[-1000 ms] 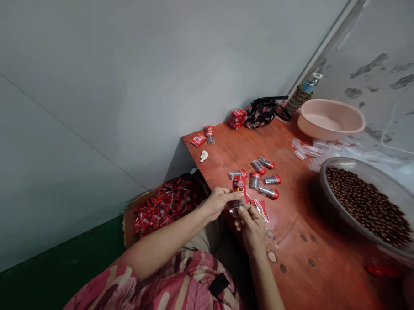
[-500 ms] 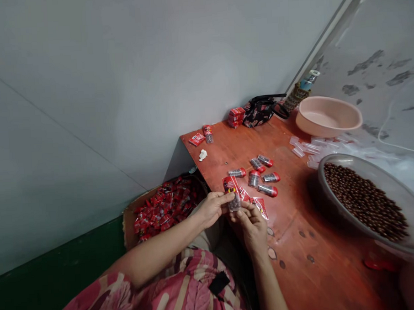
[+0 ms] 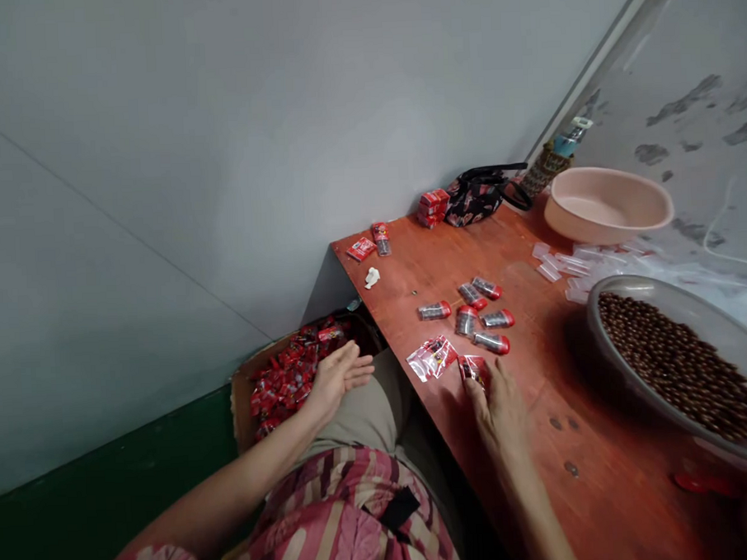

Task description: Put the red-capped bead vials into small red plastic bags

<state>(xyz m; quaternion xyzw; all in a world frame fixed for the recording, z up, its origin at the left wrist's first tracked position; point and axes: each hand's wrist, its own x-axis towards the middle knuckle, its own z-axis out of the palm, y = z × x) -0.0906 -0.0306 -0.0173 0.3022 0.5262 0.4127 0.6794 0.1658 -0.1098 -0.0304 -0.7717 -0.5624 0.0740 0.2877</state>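
My left hand [image 3: 340, 376] is open, fingers stretched out, beside the carton [image 3: 243, 414] at the table's left. Red-wrapped packs [image 3: 285, 387] heap up inside that carton. On the tabletop, my right hand [image 3: 503, 406] has its thumb and fingers about a red printed clear sleeve [image 3: 473, 368], partly covering it. Left of these fingers lie more flat printed sleeves [image 3: 432, 357], overlapping. Just behind, several clear tubes with red caps [image 3: 491, 342], filled with dark beads, lie on their sides.
A grey bowl [image 3: 599, 336] of brown beads [image 3: 680, 366] stands right, near loose clear tubes [image 3: 574, 265] and a pink basin [image 3: 610, 228]. Along the wall are a dark floral bag [image 3: 472, 201] and stacked red boxes [image 3: 432, 207]. A crumpled white scrap [image 3: 372, 277] lies near the left edge.
The wrapped tube both hands held has left them. My left hand has moved left to the carton and opened. My right hand has moved right and down onto a flat sleeve.
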